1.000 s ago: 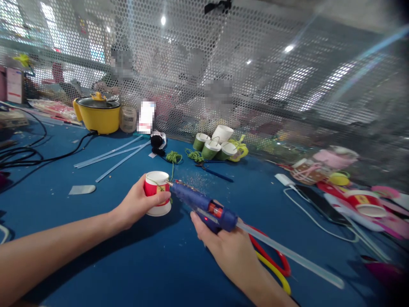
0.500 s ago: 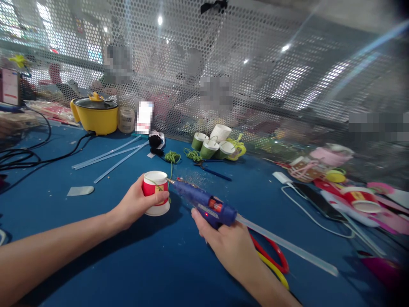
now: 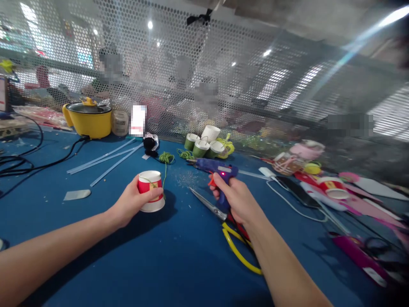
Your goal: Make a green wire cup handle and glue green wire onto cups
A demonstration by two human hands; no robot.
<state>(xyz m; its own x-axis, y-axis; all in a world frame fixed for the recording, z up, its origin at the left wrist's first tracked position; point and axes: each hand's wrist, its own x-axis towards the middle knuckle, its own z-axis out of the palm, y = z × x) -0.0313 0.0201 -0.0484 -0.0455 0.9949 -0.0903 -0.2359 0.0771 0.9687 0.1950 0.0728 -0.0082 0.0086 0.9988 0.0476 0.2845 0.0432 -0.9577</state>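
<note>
My left hand [image 3: 136, 198] is wrapped round a red and white paper cup [image 3: 149, 204], held upside down just over the blue table. Green cord [image 3: 165, 172] runs from the cup's upper part to a small bundle of green cord [image 3: 166, 157] behind it. In my right hand [image 3: 234, 194] is a blue glue gun [image 3: 207, 165] with a red trigger, its small light glowing red and its nozzle pointing left. A clear glue stick [image 3: 252, 174] sticks out of its back. Below it lie scissors [image 3: 209, 204] with yellow and red handles, partly hidden by my right forearm.
Green-wrapped cups [image 3: 201, 149] stand at the back by the perforated metal screen [image 3: 166, 85]. Clear glue sticks [image 3: 116, 164] and a yellow electric pot [image 3: 91, 121] are on the left. A black phone [image 3: 300, 192] with a white cable and another red cup [image 3: 332, 187] lie right.
My right hand has moved the glue gun away from the cup, back and to the right, uncovering the scissors. My left hand still holds the cup. The view has shifted slightly right.
</note>
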